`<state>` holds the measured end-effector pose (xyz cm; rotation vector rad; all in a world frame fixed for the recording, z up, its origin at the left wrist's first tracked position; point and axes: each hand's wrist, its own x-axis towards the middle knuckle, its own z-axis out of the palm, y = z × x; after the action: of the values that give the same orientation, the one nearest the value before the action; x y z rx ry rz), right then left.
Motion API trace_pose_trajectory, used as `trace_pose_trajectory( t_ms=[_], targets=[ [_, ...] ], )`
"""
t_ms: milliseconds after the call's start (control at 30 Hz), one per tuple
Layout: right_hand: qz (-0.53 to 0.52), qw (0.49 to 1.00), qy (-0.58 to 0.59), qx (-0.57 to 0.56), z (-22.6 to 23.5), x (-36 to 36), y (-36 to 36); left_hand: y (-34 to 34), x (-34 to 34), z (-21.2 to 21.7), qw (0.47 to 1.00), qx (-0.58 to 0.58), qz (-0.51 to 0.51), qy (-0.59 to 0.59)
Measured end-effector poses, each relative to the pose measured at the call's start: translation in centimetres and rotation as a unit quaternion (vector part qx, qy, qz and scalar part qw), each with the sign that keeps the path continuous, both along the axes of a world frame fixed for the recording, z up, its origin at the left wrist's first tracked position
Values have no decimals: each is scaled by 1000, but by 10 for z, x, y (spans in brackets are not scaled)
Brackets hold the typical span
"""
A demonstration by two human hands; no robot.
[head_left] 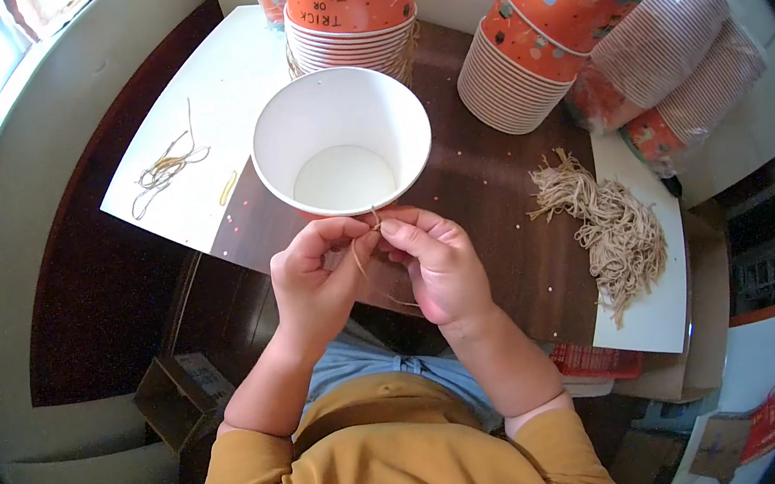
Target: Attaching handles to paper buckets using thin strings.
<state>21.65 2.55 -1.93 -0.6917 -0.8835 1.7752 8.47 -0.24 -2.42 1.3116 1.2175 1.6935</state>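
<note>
- Both forearms come from 6 o'clock and turn inward; the left hand (314, 275) and the right hand (443, 264) meet just beside the white bucket (333, 113), at its 6 o'clock rim.
- The fingers of both hands are curled and pinch a thin tan string (358, 260); whether it passes through the bucket, I cannot tell.
- From the hands, a heap of tan strings (618, 228) lies at 3 o'clock on the bench (507, 266).
- At 12 o'clock, one orange bucket stack (349, 10) carries dark lettering.
- Between 1 and 2 o'clock, another stack (532, 40) shows small printed figures.
</note>
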Motion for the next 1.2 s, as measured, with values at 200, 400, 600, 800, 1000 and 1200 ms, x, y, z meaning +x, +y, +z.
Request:
trace_pose_trajectory(
  t_ms=[200, 400, 600, 800, 1000, 1200],
  targets=[
    [2, 999, 5, -42, 2, 1, -4, -1, -2, 5, 952, 121, 101, 263],
    [-21, 998, 2, -52, 10, -2, -14, 0, -8, 4, 891, 231, 123, 370],
    [-17, 996, -4, -90, 2, 3, -7, 10, -20, 4, 825, 318, 78, 461],
    [36, 995, -2, -95, -5, 2, 4, 9, -21, 13, 830, 319, 56, 455],
    [8, 996, -36, -80, 8, 1, 2, 1, -29, 16, 867, 230, 53, 439],
    [28, 995, -73, -70, 4, 11, 13, -12, -28, 26, 920, 145, 23, 364]
  ],
)
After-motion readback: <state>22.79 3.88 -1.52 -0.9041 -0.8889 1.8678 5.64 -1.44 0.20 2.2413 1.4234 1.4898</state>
